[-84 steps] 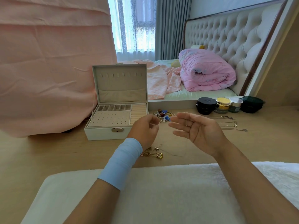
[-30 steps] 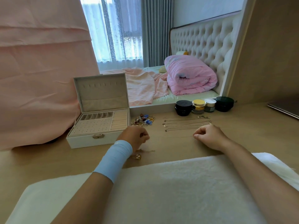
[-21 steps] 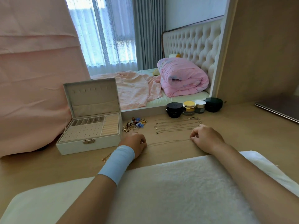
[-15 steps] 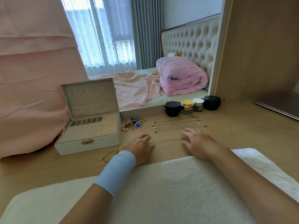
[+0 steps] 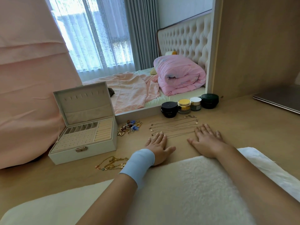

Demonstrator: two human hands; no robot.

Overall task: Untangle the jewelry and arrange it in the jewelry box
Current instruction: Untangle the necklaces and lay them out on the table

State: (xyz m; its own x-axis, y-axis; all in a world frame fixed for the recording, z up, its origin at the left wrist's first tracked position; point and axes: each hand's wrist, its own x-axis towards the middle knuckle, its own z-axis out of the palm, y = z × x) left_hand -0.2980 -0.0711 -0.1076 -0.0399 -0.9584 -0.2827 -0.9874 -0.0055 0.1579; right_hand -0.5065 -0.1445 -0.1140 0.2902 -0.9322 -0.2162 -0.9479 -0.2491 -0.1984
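A white jewelry box [image 5: 84,149] stands open at the left of the wooden desk, its lid upright and its compartments bare. Several thin gold chains [image 5: 174,127] lie stretched in parallel rows in the middle. My left hand [image 5: 158,146], with a blue wristband, lies flat with straight fingers touching the left end of the nearest chain. My right hand [image 5: 207,138] lies flat on that chain's right end. A tangled heap of colourful charms [image 5: 129,127] sits beside the box. A tangled gold necklace [image 5: 112,163] lies in front of the box, left of my wrist.
Several cosmetic jars [image 5: 189,105] stand behind the chains by a mirror [image 5: 146,62]. A white fluffy mat [image 5: 186,192] covers the near desk edge. A pink cloth [image 5: 29,95] hangs at the left. A closed laptop [image 5: 279,99] lies at the far right.
Both hands pinched a chain, pulled it straight and laid it on the desk below the other rows. Their fingers then flattened onto its ends.
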